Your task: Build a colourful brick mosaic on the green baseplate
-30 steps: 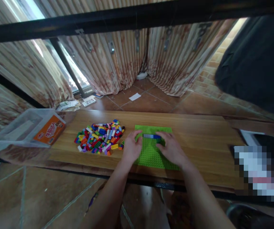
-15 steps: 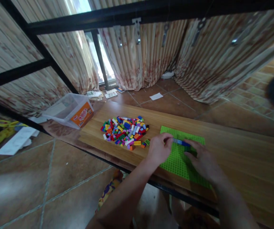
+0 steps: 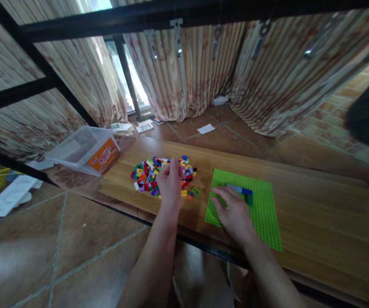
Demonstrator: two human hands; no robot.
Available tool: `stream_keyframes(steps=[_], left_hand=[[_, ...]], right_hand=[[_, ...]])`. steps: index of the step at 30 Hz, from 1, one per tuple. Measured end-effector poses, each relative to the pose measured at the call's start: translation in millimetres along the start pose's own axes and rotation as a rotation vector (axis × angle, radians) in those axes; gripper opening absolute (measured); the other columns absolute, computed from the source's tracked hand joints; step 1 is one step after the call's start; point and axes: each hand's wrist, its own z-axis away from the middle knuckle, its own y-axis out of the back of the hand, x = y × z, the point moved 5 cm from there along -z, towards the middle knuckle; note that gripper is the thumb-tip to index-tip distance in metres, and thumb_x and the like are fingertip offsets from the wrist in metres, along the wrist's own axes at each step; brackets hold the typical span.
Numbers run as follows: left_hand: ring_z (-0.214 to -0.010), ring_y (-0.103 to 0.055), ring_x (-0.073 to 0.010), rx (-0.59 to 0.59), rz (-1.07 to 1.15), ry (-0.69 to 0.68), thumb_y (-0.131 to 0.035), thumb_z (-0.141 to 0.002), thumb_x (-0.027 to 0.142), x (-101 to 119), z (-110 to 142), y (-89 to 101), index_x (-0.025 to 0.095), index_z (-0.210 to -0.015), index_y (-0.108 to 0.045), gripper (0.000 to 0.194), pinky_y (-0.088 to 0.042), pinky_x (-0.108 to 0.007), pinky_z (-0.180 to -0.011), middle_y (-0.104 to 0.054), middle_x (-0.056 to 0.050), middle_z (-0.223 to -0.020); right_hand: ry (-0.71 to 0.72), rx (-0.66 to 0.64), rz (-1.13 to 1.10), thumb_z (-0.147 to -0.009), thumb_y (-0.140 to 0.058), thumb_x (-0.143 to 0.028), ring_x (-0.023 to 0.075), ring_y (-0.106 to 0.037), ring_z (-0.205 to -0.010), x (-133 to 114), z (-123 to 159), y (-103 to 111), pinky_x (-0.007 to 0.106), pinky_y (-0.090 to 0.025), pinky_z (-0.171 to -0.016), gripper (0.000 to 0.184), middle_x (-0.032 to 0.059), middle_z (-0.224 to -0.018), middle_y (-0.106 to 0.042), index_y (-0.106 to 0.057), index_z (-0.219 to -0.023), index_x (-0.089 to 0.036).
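Observation:
My left hand [image 3: 170,182] hovers over a heap of mixed toy building bricks [image 3: 146,173], index finger stretched out and no brick visible in it. Its other fingers are partly hidden. My right hand [image 3: 234,209] is over the left half of a green baseplate [image 3: 264,218], with thumb and fingers apart and nothing seen between them. Just beyond its knuckles, a row of light blue and dark blue bricks [image 3: 243,191] sits on the baseplate. A dark green brick [image 3: 249,199] adjoins the row at its right end. My right hand hides part of this build.
A clear plastic box [image 3: 78,149] with an orange label stands at the left end of the wooden tabletop [image 3: 315,209]. Loose bricks, including a green one [image 3: 196,191], lie between heap and baseplate. A black metal frame [image 3: 133,19] crosses behind the table, before the curtains.
My left hand has left the blue bricks and moved left over the heap. My right hand has let go of the row and shifted left and nearer; the row stays on the baseplate.

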Motion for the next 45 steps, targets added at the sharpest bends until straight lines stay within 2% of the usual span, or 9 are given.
stream_keyframes(steps=[5,9,16,21,24,29,34,40,45], left_hand=[[-0.049,-0.047,-0.0075,0.213,0.146,0.062,-0.067,-0.077,0.052,3.7,-25.9,38.5,0.016,-0.062,-0.059,0.039,-0.039,-0.020,-0.052,-0.051,0.004,-0.053],[-0.051,-0.050,-0.0068,0.260,0.232,0.084,-0.069,-0.074,0.050,7.4,-38.9,54.6,0.016,-0.065,-0.059,0.037,-0.043,-0.019,-0.056,-0.052,0.005,-0.055],[-0.051,-0.052,-0.0063,0.264,0.292,0.124,-0.069,-0.074,0.044,11.4,-42.2,59.1,0.015,-0.066,-0.060,0.032,-0.044,-0.019,-0.059,-0.052,0.005,-0.055],[-0.052,-0.051,-0.0054,0.211,0.307,0.138,-0.073,-0.068,0.040,10.1,-46.2,59.0,0.014,-0.067,-0.061,0.029,-0.044,-0.017,-0.058,-0.053,0.005,-0.055],[-0.054,-0.051,-0.0052,0.163,0.286,0.124,-0.075,-0.064,0.038,9.2,-46.6,54.5,0.014,-0.067,-0.062,0.027,-0.043,-0.016,-0.057,-0.053,0.006,-0.056],[-0.057,-0.052,-0.0057,0.008,0.233,0.152,-0.077,-0.063,0.032,5.7,-35.1,32.9,0.014,-0.065,-0.063,0.023,-0.044,-0.017,-0.059,-0.056,0.004,-0.059],[-0.061,-0.055,-0.0078,-0.251,0.095,0.198,-0.076,-0.068,0.035,-5.4,-9.7,-0.5,0.015,-0.071,-0.066,0.022,-0.046,-0.020,-0.065,-0.062,0.003,-0.066],[-0.069,-0.060,-0.0125,-0.618,-0.246,0.051,-0.061,-0.082,0.027,-23.8,39.8,-45.2,0.015,-0.083,-0.069,0.014,-0.046,-0.023,-0.066,-0.067,0.000,-0.073],[-0.075,-0.063,-0.0152,-0.831,-0.528,-0.042,-0.055,-0.087,0.017,-37.0,88.1,-69.0,0.016,-0.092,-0.069,0.014,-0.049,-0.028,-0.073,-0.071,-0.003,-0.085]], right_hand=[[0.046,-0.059,-0.018,-0.093,-0.049,-0.024,0.0236,-0.062,-0.104,-20.7,-8.3,-26.7,0.042,-0.048,-0.096,0.026,0.0092,-0.111,-0.070,-0.069,-0.110,-0.022],[0.102,-0.093,0.001,-0.092,-0.052,-0.024,0.0256,-0.058,-0.108,-33.8,-9.9,-39.9,0.045,-0.046,-0.098,0.026,0.0087,-0.115,-0.068,-0.069,-0.111,-0.023],[0.106,-0.136,0.082,-0.089,-0.056,-0.022,0.0299,-0.051,-0.114,-48.0,-11.9,-60.5,0.049,-0.045,-0.096,0.030,0.0123,-0.127,-0.060,-0.066,-0.117,-0.019],[0.081,-0.108,0.093,-0.088,-0.059,-0.021,0.0295,-0.052,-0.111,-51.5,-18.4,-69.2,0.049,-0.044,-0.097,0.017,0.0102,-0.122,-0.062,-0.069,-0.102,-0.021],[0.093,-0.054,-0.014,-0.088,-0.060,-0.022,0.0271,-0.055,-0.109,-54.6,-20.9,-62.7,0.045,-0.045,-0.097,0.012,0.0097,-0.117,-0.065,-0.068,-0.097,-0.021],[-0.031,-0.011,-0.323,-0.087,-0.060,-0.022,0.0161,-0.064,-0.081,-46.7,-18.5,-34.1,0.030,-0.050,-0.078,0.009,0.0027,-0.087,-0.069,-0.065,-0.093,-0.021],[-0.206,0.055,-0.451,-0.083,-0.063,-0.031,0.0136,-0.060,-0.070,-14.7,-5.7,12.0,0.026,-0.048,-0.066,0.014,0.0013,-0.079,-0.068,-0.070,-0.087,-0.020],[-0.577,-0.045,-0.333,-0.075,-0.066,-0.042,0.0102,-0.046,-0.050,52.2,27.7,64.0,0.024,-0.034,-0.047,0.024,-0.0030,-0.058,-0.057,-0.068,-0.075,-0.018],[-0.713,-0.127,-0.206,-0.065,-0.071,-0.040,0.0107,-0.048,-0.047,83.0,41.0,74.0,0.024,-0.032,-0.045,0.027,-0.0041,-0.055,-0.058,-0.061,-0.079,-0.019]])
